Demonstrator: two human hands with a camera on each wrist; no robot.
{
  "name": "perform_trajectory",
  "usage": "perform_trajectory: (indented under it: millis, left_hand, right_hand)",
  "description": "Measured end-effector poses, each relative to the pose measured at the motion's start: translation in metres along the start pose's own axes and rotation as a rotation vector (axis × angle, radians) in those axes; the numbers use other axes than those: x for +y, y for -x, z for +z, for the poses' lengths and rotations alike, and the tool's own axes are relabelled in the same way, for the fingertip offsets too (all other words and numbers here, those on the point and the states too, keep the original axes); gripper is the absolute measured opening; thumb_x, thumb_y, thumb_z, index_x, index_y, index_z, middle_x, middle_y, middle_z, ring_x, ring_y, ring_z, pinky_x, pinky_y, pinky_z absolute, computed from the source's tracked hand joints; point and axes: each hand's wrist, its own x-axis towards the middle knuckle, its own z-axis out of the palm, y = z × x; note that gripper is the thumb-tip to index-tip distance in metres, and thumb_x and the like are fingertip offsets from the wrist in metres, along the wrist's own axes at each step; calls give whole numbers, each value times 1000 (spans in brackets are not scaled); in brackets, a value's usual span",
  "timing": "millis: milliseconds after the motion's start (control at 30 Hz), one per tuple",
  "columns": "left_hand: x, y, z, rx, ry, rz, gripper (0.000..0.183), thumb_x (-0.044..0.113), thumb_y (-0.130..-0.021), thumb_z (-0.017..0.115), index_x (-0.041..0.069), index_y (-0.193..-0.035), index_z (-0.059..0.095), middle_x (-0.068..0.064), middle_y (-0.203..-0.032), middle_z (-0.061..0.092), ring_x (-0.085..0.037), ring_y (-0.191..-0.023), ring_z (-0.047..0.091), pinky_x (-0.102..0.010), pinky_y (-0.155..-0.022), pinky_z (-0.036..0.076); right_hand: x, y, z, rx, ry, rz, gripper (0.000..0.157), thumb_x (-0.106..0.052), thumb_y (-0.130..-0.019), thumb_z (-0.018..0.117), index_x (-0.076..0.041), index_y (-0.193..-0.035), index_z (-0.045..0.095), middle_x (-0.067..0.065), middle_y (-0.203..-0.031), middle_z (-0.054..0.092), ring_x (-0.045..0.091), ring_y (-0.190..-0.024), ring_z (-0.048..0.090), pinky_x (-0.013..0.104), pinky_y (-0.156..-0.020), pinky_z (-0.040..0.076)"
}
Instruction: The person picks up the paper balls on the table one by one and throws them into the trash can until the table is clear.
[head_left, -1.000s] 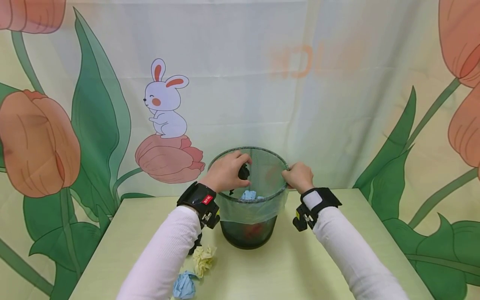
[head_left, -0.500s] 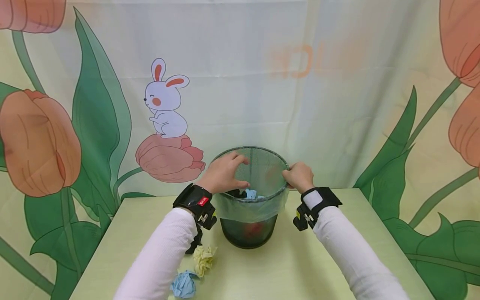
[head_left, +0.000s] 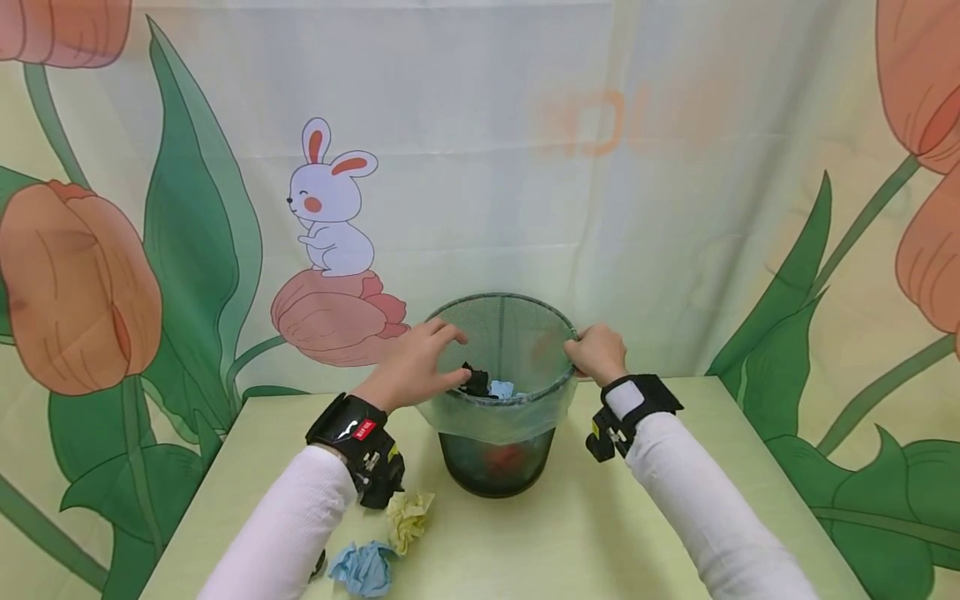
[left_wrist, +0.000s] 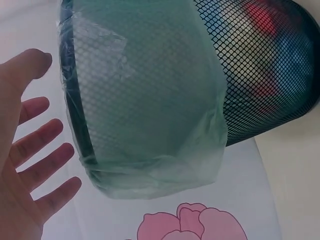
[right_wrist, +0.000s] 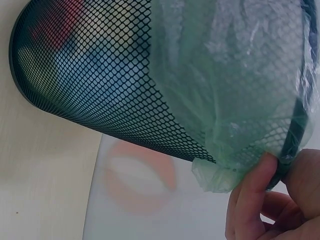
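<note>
A black mesh wastebasket point(head_left: 495, 467) stands upright on the table, lined with a thin green plastic bag point(left_wrist: 150, 100) folded over its rim. Inside lie a black crumpled paper ball point(head_left: 476, 382) and a light blue one point(head_left: 501, 389); red and yellow shapes show through the mesh in the wrist views. My left hand point(head_left: 411, 367) is at the basket's left rim, fingers spread and holding nothing. On the opposite side my right hand point(head_left: 600, 353) grips the rim and the bag, thumb and fingers pinching its edge in the right wrist view.
On the table point(head_left: 645, 517), in front and left of the basket, lie a yellow crumpled paper ball point(head_left: 408, 521) and a blue one point(head_left: 363, 568). A dark object point(head_left: 318, 565) peeks out beside my left sleeve. A printed curtain point(head_left: 480, 167) hangs right behind the table.
My left hand has let go of the black paper ball, which dropped into the basket, and has drawn back left and toward me. The right hand has stayed on the rim.
</note>
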Motion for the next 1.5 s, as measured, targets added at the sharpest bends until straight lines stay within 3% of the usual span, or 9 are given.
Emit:
perform_trajectory:
  millis: [200,467,767,1033,1233,1500]
  left_hand:
    - [-7,17,0,46,11,-14,35,34,-84,64,15,-113,59,-3,-109,55,-20,-98,54,-35,-79,49]
    - [-15,44,3,118,-5,1,30,29,-82,68,11,-106,62,-5,-101,56,-20,-93,54,-36,-78,48]
    - [-18,67,6,139,-42,-3,29,28,-82,67,12,-105,62,-4,-101,57,-18,-91,55,-34,-75,50]
    - [-20,93,19,74,-38,-39,36,30,-78,71,12,-108,61,-3,-109,57,-21,-101,55,-36,-83,51]
    - [-23,114,36,26,-15,-79,40,30,-76,74,11,-109,60,-3,-111,56,-21,-101,56,-36,-82,51]
    - [-25,140,62,-79,36,-223,40,33,-76,74,17,-110,59,0,-113,53,-19,-105,52,-37,-84,50]
  right_hand:
    - [1,-1,1,0,11,-12,43,-10,-82,48,-18,-43,31,-5,-37,39,13,-41,56,22,-39,37]
    - [1,0,1,-8,5,-11,43,-10,-83,49,-18,-44,31,-4,-37,37,25,-52,63,22,-38,39]
    - [0,0,0,-6,8,-17,44,-10,-82,48,-18,-43,31,-5,-37,38,8,-37,52,22,-37,38]
    - [0,1,1,8,7,-28,44,-9,-81,48,-18,-42,32,-6,-36,38,14,-40,56,22,-37,37]
    - [1,0,1,7,12,-20,43,-9,-82,49,-18,-43,31,-5,-37,38,9,-37,52,21,-36,36]
    - [0,0,1,7,2,-10,42,-9,-81,48,-18,-43,31,-5,-36,36,12,-39,54,22,-36,38]
